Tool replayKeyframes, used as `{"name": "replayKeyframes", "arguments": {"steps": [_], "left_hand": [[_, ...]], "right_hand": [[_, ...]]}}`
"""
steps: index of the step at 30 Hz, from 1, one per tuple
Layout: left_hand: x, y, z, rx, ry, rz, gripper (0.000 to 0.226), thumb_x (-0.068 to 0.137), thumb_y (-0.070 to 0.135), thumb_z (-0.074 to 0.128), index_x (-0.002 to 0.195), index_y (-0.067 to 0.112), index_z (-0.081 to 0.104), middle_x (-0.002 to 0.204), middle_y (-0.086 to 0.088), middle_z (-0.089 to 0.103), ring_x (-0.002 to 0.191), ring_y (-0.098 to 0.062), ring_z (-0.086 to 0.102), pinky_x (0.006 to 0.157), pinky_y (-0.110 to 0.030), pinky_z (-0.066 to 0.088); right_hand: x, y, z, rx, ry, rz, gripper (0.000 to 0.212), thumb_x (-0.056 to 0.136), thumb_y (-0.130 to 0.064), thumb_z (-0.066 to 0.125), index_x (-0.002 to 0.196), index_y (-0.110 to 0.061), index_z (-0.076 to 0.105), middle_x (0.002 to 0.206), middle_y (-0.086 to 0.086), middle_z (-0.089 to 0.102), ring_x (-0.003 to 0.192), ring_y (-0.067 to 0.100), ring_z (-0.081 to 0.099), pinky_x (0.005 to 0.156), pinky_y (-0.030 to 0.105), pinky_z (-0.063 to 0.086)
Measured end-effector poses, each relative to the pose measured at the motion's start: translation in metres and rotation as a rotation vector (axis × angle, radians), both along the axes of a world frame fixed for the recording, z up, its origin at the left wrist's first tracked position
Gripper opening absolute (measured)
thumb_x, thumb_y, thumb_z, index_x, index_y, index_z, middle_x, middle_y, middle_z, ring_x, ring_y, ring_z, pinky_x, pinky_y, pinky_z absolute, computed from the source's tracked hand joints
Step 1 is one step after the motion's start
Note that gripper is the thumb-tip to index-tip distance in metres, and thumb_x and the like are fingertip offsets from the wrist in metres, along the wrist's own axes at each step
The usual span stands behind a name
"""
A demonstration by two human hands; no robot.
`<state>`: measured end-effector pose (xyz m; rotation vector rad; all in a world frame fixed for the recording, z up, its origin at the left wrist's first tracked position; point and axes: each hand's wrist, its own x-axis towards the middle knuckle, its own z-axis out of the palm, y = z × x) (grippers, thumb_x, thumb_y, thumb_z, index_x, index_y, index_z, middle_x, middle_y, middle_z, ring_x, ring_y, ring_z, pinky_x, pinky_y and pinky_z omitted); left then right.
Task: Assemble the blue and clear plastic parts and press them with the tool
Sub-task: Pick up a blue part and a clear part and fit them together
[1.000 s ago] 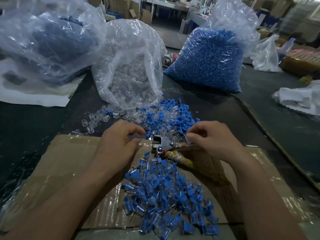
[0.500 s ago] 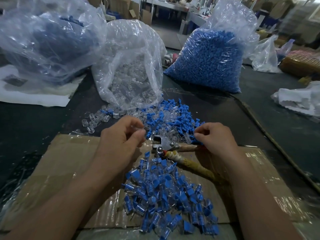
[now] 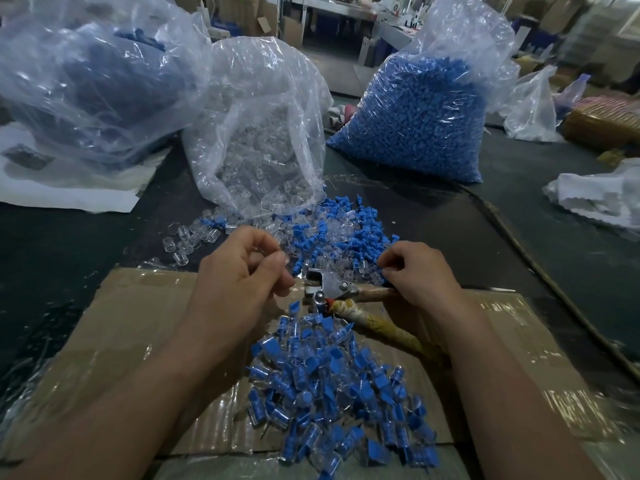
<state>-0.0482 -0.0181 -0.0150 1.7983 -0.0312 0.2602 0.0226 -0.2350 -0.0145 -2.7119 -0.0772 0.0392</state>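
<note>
Dark work table (image 3: 69, 254) in a workshop, with benches and cartons blurred at the back. Item 1: taped cardboard sheet (image 3: 138, 323), laid flat on the near edge. Item 2: heap of assembled pieces (image 3: 339, 393), blue inserts seated in clear shells, on the cardboard at 6 o'clock from the tool. Item 3: tool (image 3: 330, 287), a metal plier-type head on the far edge of the cardboard, its tape-wrapped handle (image 3: 391, 332) running off toward 4 o'clock; neither hand grips it. Item 4: left hand (image 3: 242, 275), at 9 o'clock just beside the tool head, fingers curled, thumb and fingertips pinching a clear part (image 3: 283, 259). Item 5: right hand (image 3: 422, 275), at 3 o'clock, fingers curled, tips pinching a blue part (image 3: 381, 270) at the edge of the loose stock. Item 6: loose stock (image 3: 346, 230), mixed blue and clear pieces, spread on the table at 12 o'clock. Item 7: bag of clear shells (image 3: 256, 133), mouth open onto that stock, at 11 o'clock. Item 8: bag of blue inserts (image 3: 422, 109), upright, at 1 o'clock. Item 9: large crumpled bag (image 3: 90, 71), contents dark blue and indistinct, at 10 o'clock.
</note>
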Motion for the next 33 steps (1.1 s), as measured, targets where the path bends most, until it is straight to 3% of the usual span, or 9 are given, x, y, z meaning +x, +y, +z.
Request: {"name": "replayKeyframes", "arguments": {"steps": [5, 11, 15, 19, 26, 33], "left_hand": [[0.001, 0.001, -0.002, -0.04, 0.041, -0.077, 0.01, 0.088, 0.014, 0.054, 0.08, 0.02, 0.057, 0.073, 0.006, 0.071, 0.064, -0.007, 0.067, 0.054, -0.016, 0.052], [-0.001, 0.0, 0.0, -0.052, 0.013, -0.122, 0.015, 0.082, 0.014, 0.059, 0.073, 0.026, 0.062, 0.075, 0.004, 0.071, 0.063, -0.008, 0.066, 0.055, -0.013, 0.05], [0.0, 0.0, 0.0, -0.081, 0.039, -0.088, 0.014, 0.088, 0.008, 0.052, 0.084, 0.021, 0.056, 0.078, 0.008, 0.071, 0.067, -0.007, 0.067, 0.056, -0.014, 0.051], [0.0, 0.0, 0.002, -0.083, 0.036, -0.072, 0.012, 0.088, 0.009, 0.051, 0.087, 0.021, 0.054, 0.078, 0.01, 0.071, 0.068, -0.006, 0.067, 0.055, -0.013, 0.051], [-0.005, -0.003, 0.005, -0.095, 0.055, -0.071, 0.01, 0.088, 0.008, 0.054, 0.085, 0.017, 0.055, 0.073, 0.004, 0.072, 0.063, -0.01, 0.068, 0.056, -0.024, 0.056], [-0.007, -0.008, 0.007, -0.042, 0.049, -0.099, 0.011, 0.087, 0.007, 0.056, 0.083, 0.017, 0.054, 0.067, 0.009, 0.069, 0.058, 0.0, 0.064, 0.054, -0.013, 0.051]], "right_hand": [[-0.003, -0.001, -0.002, 0.055, -0.043, 0.017, 0.016, 0.09, -0.008, 0.054, 0.089, -0.023, 0.049, 0.089, -0.005, 0.054, 0.088, 0.017, 0.053, 0.078, 0.034, 0.044], [-0.013, 0.005, 0.012, 0.383, -0.245, -0.02, 0.029, 0.085, -0.005, 0.06, 0.075, -0.029, 0.048, 0.08, -0.006, 0.058, 0.079, 0.012, 0.06, 0.065, 0.021, 0.048], [-0.026, 0.018, 0.021, 0.5, -0.289, 0.031, 0.033, 0.079, 0.0, 0.065, 0.072, -0.03, 0.053, 0.074, -0.009, 0.06, 0.067, -0.002, 0.056, 0.059, 0.009, 0.045], [-0.042, 0.038, 0.028, 0.629, -0.294, 0.156, 0.035, 0.076, 0.004, 0.066, 0.072, -0.03, 0.057, 0.071, -0.01, 0.062, 0.065, 0.001, 0.058, 0.062, 0.013, 0.049], [-0.058, 0.068, 0.023, 0.633, -0.395, 0.308, 0.041, 0.074, 0.006, 0.067, 0.073, -0.032, 0.052, 0.071, -0.011, 0.057, 0.068, 0.004, 0.055, 0.062, 0.013, 0.046], [-0.06, 0.073, 0.017, 0.581, -0.426, 0.302, 0.029, 0.071, 0.003, 0.066, 0.072, -0.022, 0.054, 0.069, -0.011, 0.054, 0.068, 0.005, 0.052, 0.06, 0.013, 0.044]]}}
